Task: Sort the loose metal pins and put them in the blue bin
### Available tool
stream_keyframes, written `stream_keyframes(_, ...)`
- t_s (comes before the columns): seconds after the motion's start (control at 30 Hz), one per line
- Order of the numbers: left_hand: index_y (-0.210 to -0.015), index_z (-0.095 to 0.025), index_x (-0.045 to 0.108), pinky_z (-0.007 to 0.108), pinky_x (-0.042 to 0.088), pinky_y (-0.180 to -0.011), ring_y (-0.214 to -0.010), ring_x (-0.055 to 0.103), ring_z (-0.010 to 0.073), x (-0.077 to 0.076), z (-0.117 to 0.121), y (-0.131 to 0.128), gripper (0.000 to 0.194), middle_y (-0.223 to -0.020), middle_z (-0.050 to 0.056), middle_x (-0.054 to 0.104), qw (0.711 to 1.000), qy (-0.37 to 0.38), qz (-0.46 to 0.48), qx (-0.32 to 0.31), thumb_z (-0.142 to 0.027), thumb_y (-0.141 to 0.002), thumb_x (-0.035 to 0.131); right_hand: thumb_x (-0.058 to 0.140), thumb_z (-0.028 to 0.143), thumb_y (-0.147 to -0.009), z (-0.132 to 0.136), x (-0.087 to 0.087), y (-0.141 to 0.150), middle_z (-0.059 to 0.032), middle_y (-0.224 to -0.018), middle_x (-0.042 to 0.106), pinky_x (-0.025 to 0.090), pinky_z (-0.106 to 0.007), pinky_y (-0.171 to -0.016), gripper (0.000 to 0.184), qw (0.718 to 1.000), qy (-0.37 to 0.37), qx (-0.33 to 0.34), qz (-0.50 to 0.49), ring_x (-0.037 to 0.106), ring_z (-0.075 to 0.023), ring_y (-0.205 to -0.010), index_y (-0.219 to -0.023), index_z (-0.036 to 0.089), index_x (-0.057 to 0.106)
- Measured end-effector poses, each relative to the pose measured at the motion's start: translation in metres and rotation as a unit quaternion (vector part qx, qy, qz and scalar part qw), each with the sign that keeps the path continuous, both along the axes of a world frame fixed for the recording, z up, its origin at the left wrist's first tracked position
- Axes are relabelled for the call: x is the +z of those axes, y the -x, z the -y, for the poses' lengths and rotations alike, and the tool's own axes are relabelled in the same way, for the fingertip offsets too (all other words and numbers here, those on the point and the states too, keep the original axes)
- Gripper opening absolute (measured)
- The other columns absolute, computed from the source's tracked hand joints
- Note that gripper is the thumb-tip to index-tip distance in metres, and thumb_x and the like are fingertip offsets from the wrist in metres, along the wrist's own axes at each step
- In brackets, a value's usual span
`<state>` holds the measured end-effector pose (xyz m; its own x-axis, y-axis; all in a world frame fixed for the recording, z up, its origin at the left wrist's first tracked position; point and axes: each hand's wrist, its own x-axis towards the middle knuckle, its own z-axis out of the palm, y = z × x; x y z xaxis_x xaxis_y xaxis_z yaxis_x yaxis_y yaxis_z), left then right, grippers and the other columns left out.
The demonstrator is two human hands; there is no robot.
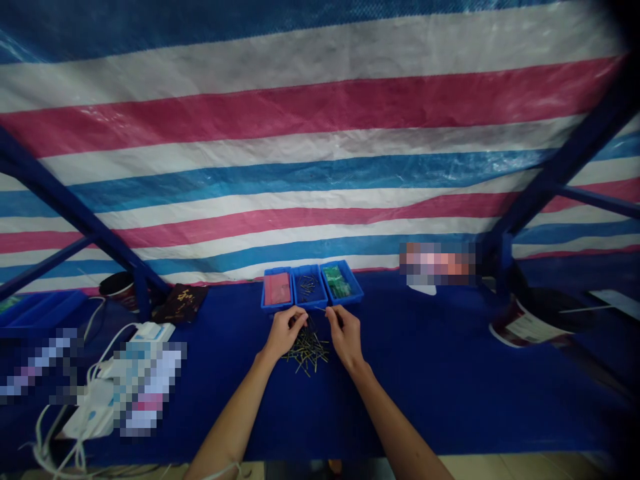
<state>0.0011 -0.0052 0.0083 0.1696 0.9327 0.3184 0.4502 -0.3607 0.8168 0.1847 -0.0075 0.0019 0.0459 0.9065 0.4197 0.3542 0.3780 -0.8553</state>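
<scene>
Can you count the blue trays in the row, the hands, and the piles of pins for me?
Blue trays in the row: 3
Hands, left hand and right hand: 2
Pile of pins: 1
Total: 6

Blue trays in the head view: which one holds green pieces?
The rightmost tray holds the green pieces; the other two hold a pink slab and dark pins.

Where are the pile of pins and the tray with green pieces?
Pile of pins (307,355): head view, middle of the pile.
Tray with green pieces (348,302): head view, front wall.
</scene>
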Motion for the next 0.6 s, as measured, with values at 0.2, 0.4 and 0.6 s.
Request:
stream_keyframes(0.2,-0.087,-0.016,0.066,0.024,0.044,-0.063,-0.063,0.060,0.0145,-0.002,-0.001,0.001,0.032,-0.071,0.003,0.069,1.000,0.001,0.005,0.001,-0.042,-0.097,0.051,0.051,0.051,-0.096,-0.023,0.019,0.009,-0.0040,-0.065,0.065,0.040,-0.027,-0.057,0.041,0.995,-0.010,-0.103,0.001,0.053,-0.0160,-0.054,-0.094,0.016,0.073)
stream_keyframes(0.4,-0.098,-0.017,0.066,0.024,0.044,-0.063,-0.063,0.061,0.0145,-0.007,-0.003,0.001,0.029,-0.070,0.002,0.069,1.000,0.000,0.012,0.003,-0.041,-0.097,0.052,0.049,0.046,-0.097,-0.033,0.020,0.006,-0.0041,-0.066,0.067,0.039,-0.027,-0.057,0.036,0.994,-0.013,-0.046,0.102,0.057,-0.0172,-0.055,-0.098,0.021,0.075)
stream_keyframes(0.6,-0.102,-0.017,0.066,0.022,0.042,-0.059,-0.058,0.058,0.0127,-0.009,-0.002,0.002,0.030,-0.071,0.001,0.069,1.000,0.003,0.016,-0.006,-0.042,-0.098,0.049,0.057,0.030,-0.093,-0.016,-0.009,-0.009,-0.0034,-0.081,0.067,0.042,-0.026,-0.063,0.020,0.985,-0.016,0.112,0.128,0.059,-0.0157,-0.067,-0.087,0.022,0.074)
